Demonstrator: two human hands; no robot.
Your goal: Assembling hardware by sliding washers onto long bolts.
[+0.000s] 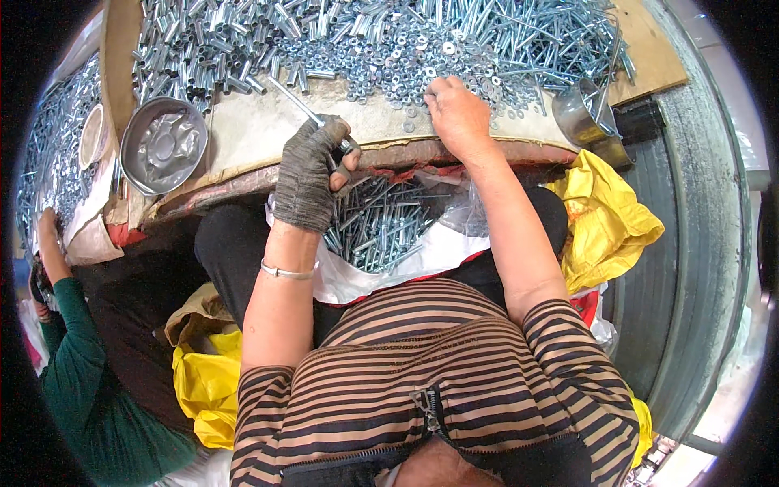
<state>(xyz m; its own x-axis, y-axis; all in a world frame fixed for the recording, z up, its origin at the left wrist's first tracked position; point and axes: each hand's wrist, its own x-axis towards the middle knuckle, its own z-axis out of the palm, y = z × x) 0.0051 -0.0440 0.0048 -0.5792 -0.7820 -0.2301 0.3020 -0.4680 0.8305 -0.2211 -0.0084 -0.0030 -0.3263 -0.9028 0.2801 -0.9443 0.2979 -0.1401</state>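
Observation:
A grey knitted glove with bare fingertips covers my left hand [304,174], which is closed round a thin metal rod [294,99]. The rod slants up and left out of the fist, over the table's near edge. My right hand [458,114] is bare and rests at the near side of a pile of washers [418,58], its fingers curled together. What lies between those fingertips is hidden. Below my hands, a white sack [353,280] across my lap holds many metal bolt-like pieces [377,223].
Short metal tubes [182,53] heap at the left, long thin rods [527,36] at the right. A round metal bowl [165,146] and a metal scoop-like container [586,114] stand at the edge. Yellow sacks [604,219] lie nearby. A co-worker's green sleeve [77,349] is at left.

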